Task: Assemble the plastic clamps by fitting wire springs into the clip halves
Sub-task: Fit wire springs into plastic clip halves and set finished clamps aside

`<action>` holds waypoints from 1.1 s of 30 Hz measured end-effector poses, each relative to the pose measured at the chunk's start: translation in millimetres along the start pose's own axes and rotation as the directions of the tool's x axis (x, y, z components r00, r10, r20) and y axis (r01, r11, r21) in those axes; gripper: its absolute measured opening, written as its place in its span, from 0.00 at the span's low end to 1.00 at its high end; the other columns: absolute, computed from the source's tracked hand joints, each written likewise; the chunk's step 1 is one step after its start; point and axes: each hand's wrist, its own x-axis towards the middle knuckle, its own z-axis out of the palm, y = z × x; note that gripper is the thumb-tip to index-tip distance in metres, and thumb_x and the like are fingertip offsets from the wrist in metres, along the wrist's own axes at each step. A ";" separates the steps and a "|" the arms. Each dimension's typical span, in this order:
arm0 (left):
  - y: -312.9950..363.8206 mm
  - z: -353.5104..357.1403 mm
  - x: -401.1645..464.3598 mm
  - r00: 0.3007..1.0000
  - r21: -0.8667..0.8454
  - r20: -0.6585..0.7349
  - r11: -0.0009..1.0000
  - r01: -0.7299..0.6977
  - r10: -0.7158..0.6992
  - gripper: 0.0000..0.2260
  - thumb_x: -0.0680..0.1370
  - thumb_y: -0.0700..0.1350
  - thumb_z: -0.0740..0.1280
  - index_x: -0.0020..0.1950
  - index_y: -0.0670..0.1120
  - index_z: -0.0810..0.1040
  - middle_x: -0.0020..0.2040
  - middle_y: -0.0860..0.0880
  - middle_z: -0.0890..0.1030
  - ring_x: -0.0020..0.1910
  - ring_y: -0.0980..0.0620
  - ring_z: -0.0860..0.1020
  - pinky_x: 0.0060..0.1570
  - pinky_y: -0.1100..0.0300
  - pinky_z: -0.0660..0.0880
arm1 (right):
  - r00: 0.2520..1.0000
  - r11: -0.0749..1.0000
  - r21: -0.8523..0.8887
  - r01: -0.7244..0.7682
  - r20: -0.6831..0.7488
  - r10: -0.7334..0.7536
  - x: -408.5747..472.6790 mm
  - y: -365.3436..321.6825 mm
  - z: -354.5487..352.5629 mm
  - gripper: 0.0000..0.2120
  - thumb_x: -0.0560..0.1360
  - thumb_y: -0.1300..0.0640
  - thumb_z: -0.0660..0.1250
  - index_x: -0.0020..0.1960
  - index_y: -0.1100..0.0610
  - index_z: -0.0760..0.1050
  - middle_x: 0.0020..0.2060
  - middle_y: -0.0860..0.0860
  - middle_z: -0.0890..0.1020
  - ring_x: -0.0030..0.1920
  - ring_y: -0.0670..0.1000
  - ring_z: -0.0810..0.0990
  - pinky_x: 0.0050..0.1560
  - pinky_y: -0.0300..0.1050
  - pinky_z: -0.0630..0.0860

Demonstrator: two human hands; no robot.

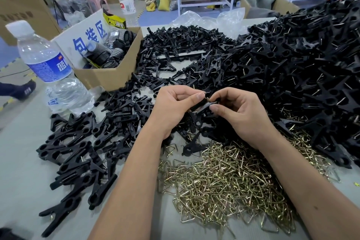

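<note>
Both hands meet over the middle of the table on one black plastic clamp (202, 106). My left hand (173, 107) pinches its left end between thumb and fingers. My right hand (239, 111) pinches its right end, thumb underneath. Part of the clamp is hidden by the fingers, so I cannot tell whether a spring sits in it. A heap of brass-coloured wire springs (229, 183) lies right below my wrists. Loose black clip halves (175, 48) spread across the table behind my hands.
A tall mound of assembled black clamps (311, 60) fills the right side, and more clamps (74, 154) lie at the left. A water bottle (50, 68) stands at the left beside a cardboard box (109, 76) of black parts. Clear plastic bags (210, 18) lie at the back.
</note>
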 end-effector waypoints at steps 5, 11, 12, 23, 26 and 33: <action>-0.6 0.4 0.1 1.000 0.012 -0.007 1.000 -0.007 0.007 0.02 0.77 0.39 0.76 0.47 0.44 0.88 0.42 0.41 0.87 0.41 0.45 0.87 0.47 0.53 0.85 | 1.000 1.000 -0.005 0.008 0.004 -0.008 0.3 -0.6 0.2 0.06 0.77 0.63 0.75 0.52 0.55 0.83 0.45 0.55 0.87 0.47 0.57 0.86 0.52 0.47 0.84; -1.2 0.4 0.6 1.000 0.014 -0.018 1.000 0.004 -0.004 0.02 0.77 0.39 0.76 0.47 0.44 0.88 0.42 0.41 0.87 0.41 0.45 0.86 0.48 0.52 0.84 | 1.000 1.000 -0.006 0.016 0.004 -0.016 -0.8 -0.6 0.7 0.06 0.77 0.63 0.75 0.52 0.55 0.83 0.45 0.56 0.86 0.47 0.59 0.85 0.52 0.48 0.84; -1.2 0.7 0.7 1.000 0.017 -0.013 1.000 0.005 -0.004 0.02 0.76 0.39 0.76 0.48 0.44 0.88 0.42 0.41 0.87 0.41 0.45 0.86 0.48 0.51 0.84 | 1.000 1.000 -0.011 0.015 0.004 -0.015 -0.5 -0.4 0.8 0.06 0.77 0.63 0.75 0.52 0.55 0.83 0.45 0.56 0.86 0.47 0.58 0.85 0.52 0.47 0.84; -0.7 3.0 -0.8 0.997 0.076 0.075 0.997 -0.012 0.006 0.12 0.71 0.44 0.80 0.53 0.43 0.88 0.46 0.43 0.88 0.47 0.46 0.87 0.52 0.54 0.83 | 0.996 0.999 -0.002 -0.037 -0.078 0.036 -1.0 -0.9 1.4 0.12 0.74 0.60 0.78 0.54 0.54 0.78 0.41 0.50 0.86 0.41 0.48 0.86 0.44 0.40 0.81; -0.1 2.4 -0.9 0.995 0.088 0.088 0.995 -0.045 0.038 0.15 0.68 0.42 0.82 0.53 0.42 0.87 0.46 0.44 0.88 0.47 0.47 0.87 0.51 0.58 0.83 | 0.993 0.996 0.054 -0.067 -0.099 0.072 -1.3 -2.2 0.3 0.18 0.73 0.60 0.80 0.57 0.55 0.75 0.39 0.50 0.86 0.38 0.47 0.85 0.41 0.38 0.81; 4.3 1.3 -1.7 0.983 0.280 0.115 0.944 -0.173 0.146 0.14 0.67 0.47 0.84 0.50 0.49 0.88 0.46 0.55 0.87 0.47 0.59 0.84 0.47 0.68 0.77 | 0.994 0.999 -0.005 0.047 -0.103 -0.048 -5.0 -7.0 -0.6 0.12 0.71 0.62 0.80 0.52 0.54 0.84 0.41 0.52 0.86 0.42 0.51 0.86 0.44 0.43 0.83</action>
